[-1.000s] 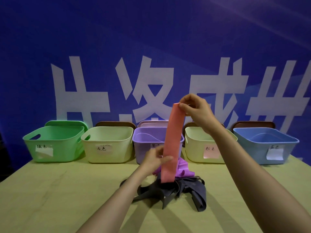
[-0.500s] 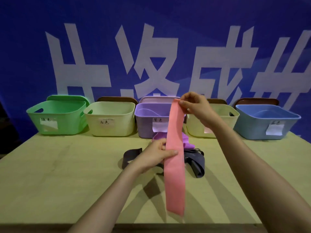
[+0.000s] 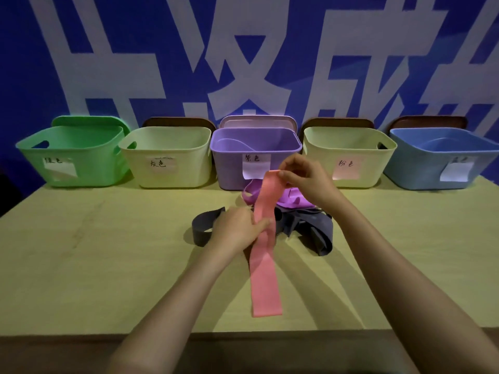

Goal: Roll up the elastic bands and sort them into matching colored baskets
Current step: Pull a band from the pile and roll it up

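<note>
Right grip (image 3: 302, 179) and left grip (image 3: 237, 228) pinch pink band (image 3: 266, 279), stretched lengthwise near-to-far.

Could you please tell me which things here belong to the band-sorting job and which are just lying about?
In the job: pink band, held by left hand and right hand; purple band; grey bands; green basket, left cream basket, purple basket, right cream basket, blue basket.
Lying about: lids behind the baskets; blue banner.
</note>
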The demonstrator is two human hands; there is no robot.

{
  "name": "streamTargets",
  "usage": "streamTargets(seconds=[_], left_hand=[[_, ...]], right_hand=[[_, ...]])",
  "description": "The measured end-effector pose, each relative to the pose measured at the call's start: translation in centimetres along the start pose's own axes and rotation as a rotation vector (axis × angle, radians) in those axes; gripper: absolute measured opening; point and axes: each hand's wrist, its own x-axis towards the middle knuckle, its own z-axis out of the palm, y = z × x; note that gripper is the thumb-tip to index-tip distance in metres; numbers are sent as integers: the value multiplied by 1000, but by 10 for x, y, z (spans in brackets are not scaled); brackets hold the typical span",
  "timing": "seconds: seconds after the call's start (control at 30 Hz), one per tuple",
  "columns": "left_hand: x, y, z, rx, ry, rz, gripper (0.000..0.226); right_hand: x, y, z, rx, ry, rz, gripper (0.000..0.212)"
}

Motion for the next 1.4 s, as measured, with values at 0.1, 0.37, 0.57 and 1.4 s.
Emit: streamTargets(seconds=[0.1,0.37,0.57,1.4], left_hand=[[20,0,-9,-53,197,-29,44],[66,-1,12,-969,183,155,4],[75,-8,35,-1177,88,80,12],[66,-15,42,-1177,142,81,7]], right_hand=[[0,5,5,-65,-23,-37,12],[7,39,21,-65,86,-83,25],[6,67,31,143,120,48,12],[-8,73,37,100,121,42,14]])
